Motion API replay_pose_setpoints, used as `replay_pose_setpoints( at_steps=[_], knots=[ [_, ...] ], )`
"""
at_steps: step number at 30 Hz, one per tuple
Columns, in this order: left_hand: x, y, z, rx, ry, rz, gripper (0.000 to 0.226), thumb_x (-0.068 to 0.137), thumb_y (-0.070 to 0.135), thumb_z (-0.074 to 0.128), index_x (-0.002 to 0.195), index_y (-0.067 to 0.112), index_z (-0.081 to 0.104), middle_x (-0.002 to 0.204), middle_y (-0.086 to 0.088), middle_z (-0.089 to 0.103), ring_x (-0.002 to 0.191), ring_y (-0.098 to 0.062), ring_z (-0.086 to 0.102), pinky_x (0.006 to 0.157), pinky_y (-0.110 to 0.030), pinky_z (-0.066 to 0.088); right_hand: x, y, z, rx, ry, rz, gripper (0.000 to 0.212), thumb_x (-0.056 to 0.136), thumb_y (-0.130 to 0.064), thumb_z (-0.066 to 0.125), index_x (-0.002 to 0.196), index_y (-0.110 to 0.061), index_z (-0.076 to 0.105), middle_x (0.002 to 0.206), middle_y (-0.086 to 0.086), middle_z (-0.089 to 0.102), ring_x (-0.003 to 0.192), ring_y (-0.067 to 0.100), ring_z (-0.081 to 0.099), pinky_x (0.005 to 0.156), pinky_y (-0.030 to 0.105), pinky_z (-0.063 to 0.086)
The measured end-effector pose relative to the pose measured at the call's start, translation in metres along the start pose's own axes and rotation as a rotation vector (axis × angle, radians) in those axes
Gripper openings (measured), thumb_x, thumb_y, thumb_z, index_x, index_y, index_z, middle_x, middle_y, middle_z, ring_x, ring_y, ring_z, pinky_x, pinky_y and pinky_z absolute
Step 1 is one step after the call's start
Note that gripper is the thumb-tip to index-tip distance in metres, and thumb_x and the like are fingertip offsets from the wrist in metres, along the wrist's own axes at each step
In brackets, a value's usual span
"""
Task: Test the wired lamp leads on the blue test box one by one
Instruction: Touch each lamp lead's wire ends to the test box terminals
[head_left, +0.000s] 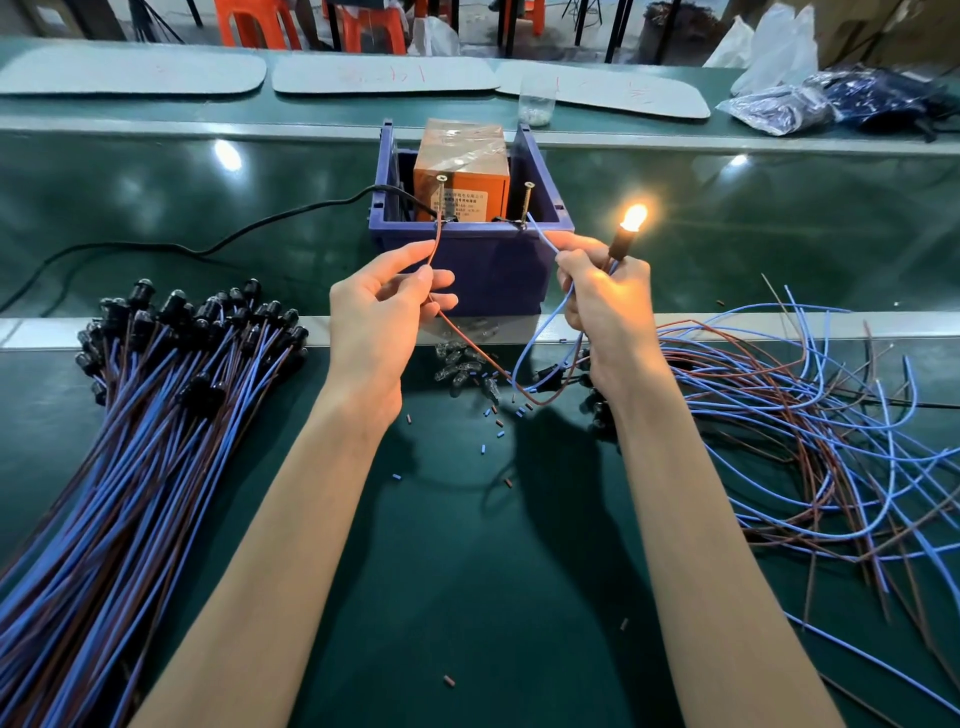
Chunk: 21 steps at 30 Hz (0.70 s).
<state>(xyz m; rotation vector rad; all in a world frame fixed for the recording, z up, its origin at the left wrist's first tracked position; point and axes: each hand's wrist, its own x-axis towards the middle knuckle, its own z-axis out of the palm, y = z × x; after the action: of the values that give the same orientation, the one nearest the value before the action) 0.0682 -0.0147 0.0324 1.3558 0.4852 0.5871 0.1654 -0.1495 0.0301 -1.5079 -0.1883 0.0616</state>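
Closest to me: green bench mat (467, 597) between my forearms, w/ small cut bits of insulation (449, 680) scattered on it. On my L, a tidy bundle of leads (130, 441), blue and brown wires, black lamp heads at the far end. On my R, a loose tangle of leads (831, 441) spreading off to the edge.

L hand (374, 317): thumb and forefinger pinch the brown wire (435, 249); the other fingers sit loosely apart below it. The wire runs up to the L screw (440, 195) on the blue test box (488, 265).

R hand (608, 306): fingers curled round the lamp holder (619, 247), thumb and forefinger pinching the blue wire (545, 241), whose tip sits at the R screw (527, 200). The lamp (634, 218) stands above my fist, lit orange.

A few loose bulbs (462, 364) lie just in front of the box. The box stands mid-bench, straight ahead, w/ an orange unit (462, 166) inside and a black cable (260, 231) trailing off L.

Beyond: pale mats (384, 75), a clear cup (535, 104), plastic bags (779, 106) far R, and orange stools (254, 23) at the back.
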Motion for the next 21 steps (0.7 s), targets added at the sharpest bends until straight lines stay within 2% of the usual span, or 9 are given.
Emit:
replay_pose_setpoints(
  at_steps=[12,18,21],
  knots=[
    [-0.002,0.001,0.003,0.008,0.011,-0.01,0.026,0.095,0.002,0.054,0.097,0.025,0.066,0.077,0.004,0.072,0.064,-0.004,0.068,0.061,-0.012,0.048,-0.002,-0.004,0.0,-0.063,-0.012,0.008,0.031,0.089,-0.002,0.05,0.083,-0.023,0.071,0.044,-0.018,0.045,0.041,0.0,0.038,0.045,0.01,0.031],
    [-0.016,0.003,0.026,0.022,-0.047,-0.015,0.021,0.095,0.002,0.05,0.091,0.018,0.064,0.069,0.005,0.07,0.055,-0.006,0.064,0.059,-0.016,0.05,-0.006,-0.014,0.002,-0.285,-0.129,-0.025,0.031,0.089,-0.019,0.057,0.067,-0.032,0.074,0.047,-0.02,0.05,0.05,0.0,0.04,0.054,0.017,0.027],
    [-0.029,0.006,0.039,-0.027,-0.142,-0.042,0.024,0.099,0.014,0.045,0.088,0.014,0.067,0.07,-0.001,0.069,0.056,-0.01,0.063,0.057,-0.017,0.05,-0.009,-0.018,0.004,-0.337,-0.118,-0.058,0.028,0.087,-0.02,0.059,0.064,-0.03,0.071,0.053,-0.017,0.057,0.06,0.002,0.047,0.064,0.023,0.038]
  ],
)
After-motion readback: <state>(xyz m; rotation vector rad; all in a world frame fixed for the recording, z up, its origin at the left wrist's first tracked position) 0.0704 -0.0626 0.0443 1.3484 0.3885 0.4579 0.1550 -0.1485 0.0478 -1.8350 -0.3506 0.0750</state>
